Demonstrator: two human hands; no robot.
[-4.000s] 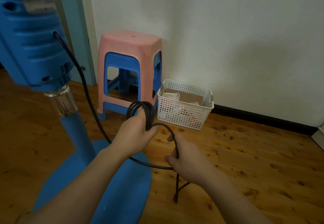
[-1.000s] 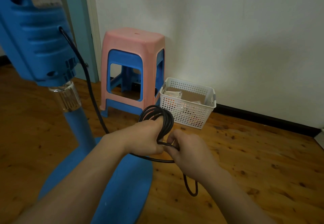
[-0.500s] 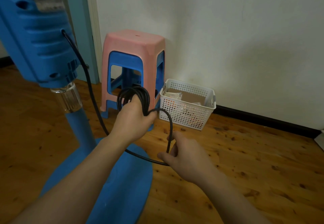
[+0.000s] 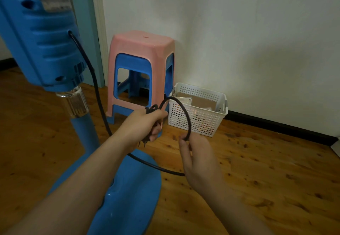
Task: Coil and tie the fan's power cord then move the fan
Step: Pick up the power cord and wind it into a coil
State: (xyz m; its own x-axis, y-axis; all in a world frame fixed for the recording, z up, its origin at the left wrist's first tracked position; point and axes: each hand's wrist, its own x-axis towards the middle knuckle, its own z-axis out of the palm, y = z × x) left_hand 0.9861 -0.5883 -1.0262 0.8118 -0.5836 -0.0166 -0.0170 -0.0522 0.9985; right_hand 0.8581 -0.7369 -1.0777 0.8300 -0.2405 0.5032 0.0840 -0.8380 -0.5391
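Note:
The blue pedestal fan [image 4: 44, 51] stands at the left, its round base [image 4: 132, 194] on the wooden floor below my arms. A black power cord [image 4: 93, 80] leaves the motor housing and runs down to my hands. My left hand [image 4: 145, 124] grips the bundled coil of cord, with the plug prongs poking out under the fist. From the coil a single loop [image 4: 184, 113] arcs up and over to my right hand [image 4: 196, 159], which pinches the cord between thumb and fingers. A slack strand passes under both hands above the base.
A pink stool stacked over a blue one [image 4: 141, 73] stands against the white wall. Beside it sits a white perforated basket [image 4: 197, 113] holding cardboard and packets. A teal door frame [image 4: 88, 32] rises behind the fan. Bare wooden floor spreads to the right.
My left hand has turned over and lowered, so the coil is now squeezed tight in the fist. My right hand has risen a little, pulling the loose loop taller over the bundle.

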